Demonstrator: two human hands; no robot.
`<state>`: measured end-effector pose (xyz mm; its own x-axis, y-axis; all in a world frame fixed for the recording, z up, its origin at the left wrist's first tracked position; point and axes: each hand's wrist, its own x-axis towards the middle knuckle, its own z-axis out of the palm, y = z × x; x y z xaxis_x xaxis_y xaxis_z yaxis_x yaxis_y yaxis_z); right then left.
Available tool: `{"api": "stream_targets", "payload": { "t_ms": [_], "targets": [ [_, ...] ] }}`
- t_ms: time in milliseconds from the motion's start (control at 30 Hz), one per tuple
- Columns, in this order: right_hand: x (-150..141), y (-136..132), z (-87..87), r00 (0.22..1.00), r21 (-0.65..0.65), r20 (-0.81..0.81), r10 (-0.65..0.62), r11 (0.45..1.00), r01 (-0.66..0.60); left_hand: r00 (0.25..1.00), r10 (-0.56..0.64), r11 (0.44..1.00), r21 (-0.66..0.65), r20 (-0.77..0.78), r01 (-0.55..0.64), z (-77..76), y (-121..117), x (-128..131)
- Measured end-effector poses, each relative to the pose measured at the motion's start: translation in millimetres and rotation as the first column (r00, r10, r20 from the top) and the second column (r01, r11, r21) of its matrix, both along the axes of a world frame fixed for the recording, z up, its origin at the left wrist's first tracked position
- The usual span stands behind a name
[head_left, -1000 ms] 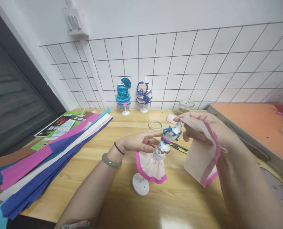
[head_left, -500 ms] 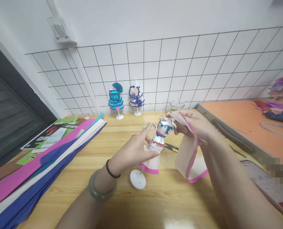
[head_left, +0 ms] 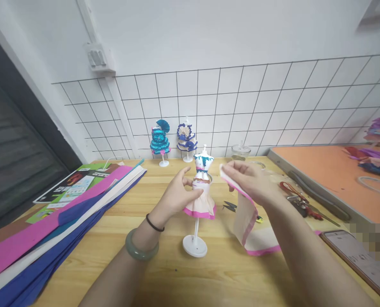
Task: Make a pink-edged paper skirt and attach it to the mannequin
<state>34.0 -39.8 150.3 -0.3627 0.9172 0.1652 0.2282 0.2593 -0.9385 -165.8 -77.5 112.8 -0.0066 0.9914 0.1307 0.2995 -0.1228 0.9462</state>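
A miniature white dress form [head_left: 202,165] stands upright in front of me, with blue scraps at its chest and a short cream skirt [head_left: 201,204] edged in pink. My left hand [head_left: 181,192] grips it at the hip, the thumb across the top of the skirt and the other fingers partly hidden behind. To its right, my right hand [head_left: 245,177] pinches the end of a long cream crepe paper strip [head_left: 245,213] with a pink border. The strip hangs and curls down to the table, apart from the dress form.
Scissors [head_left: 230,206] lie behind the strip. Folded crepe paper [head_left: 90,200] in several colours fills the left side. Two dressed forms, one teal [head_left: 160,138] and one cream and purple [head_left: 186,136], stand by the wall. A phone [head_left: 358,256] and an orange-topped case [head_left: 330,170] are at right.
The dress form has gone from tilted to upright. My right hand has drawn the strip's end away from its neck, and my left hand has settled around the hip.
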Motion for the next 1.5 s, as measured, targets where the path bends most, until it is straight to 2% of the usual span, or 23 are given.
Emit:
{"api": "stream_targets", "payload": {
  "t_ms": [100, 167, 267, 500, 600, 767, 1000, 1167, 1500],
  "targets": [
    [-10, -4, -9.5, 0.977, -0.023, 0.057, 0.206, 0.978, -0.205, 0.999, -0.009, 1.000, 0.015, 0.037, 0.009, -1.3, 2, -2],
    [-15, -6, -15.1, 0.956, -0.032, 0.082, 0.281, 0.960, -0.279, 0.999, -0.016, 1.000, 0.015, 0.052, 0.016, -0.8, 1, -3],
    [-18, -9, -18.3, 0.941, 0.001, 0.129, 0.314, 0.948, -0.317, 0.998, -0.028, 1.000, 0.013, 0.058, 0.027, 0.4, 0, -4],
    [-17, -14, -12.2, 0.913, 0.035, 0.193, 0.360, 0.927, -0.373, 1.000, -0.008, 0.999, 0.038, 0.003, 0.008, 3.8, -4, -4],
    [-18, -15, -11.1, 0.919, 0.087, 0.218, 0.329, 0.931, -0.354, 0.999, 0.013, 0.998, 0.055, -0.031, -0.011, 6.9, -6, -2],
    [-20, -16, -11.4, 0.942, 0.177, 0.267, 0.202, 0.951, -0.254, 0.997, 0.031, 0.998, 0.065, -0.076, -0.026, 7.4, -8, 0],
    [-21, -16, -13.1, 0.957, 0.294, 0.278, 0.084, 0.941, -0.168, 0.993, 0.050, 0.993, 0.109, -0.103, -0.039, 9.1, -12, 2],
    [-20, -16, -14.4, 0.946, 0.326, 0.325, 0.013, 0.937, -0.126, 0.985, 0.068, 0.993, 0.102, -0.156, -0.052, 12.1, -15, 4],
    [-17, -14, -8.9, 0.942, 0.311, 0.334, 0.027, 0.940, -0.137, 0.992, 0.052, 0.994, 0.102, -0.117, -0.040, 11.9, -13, 2]
  ]
}}
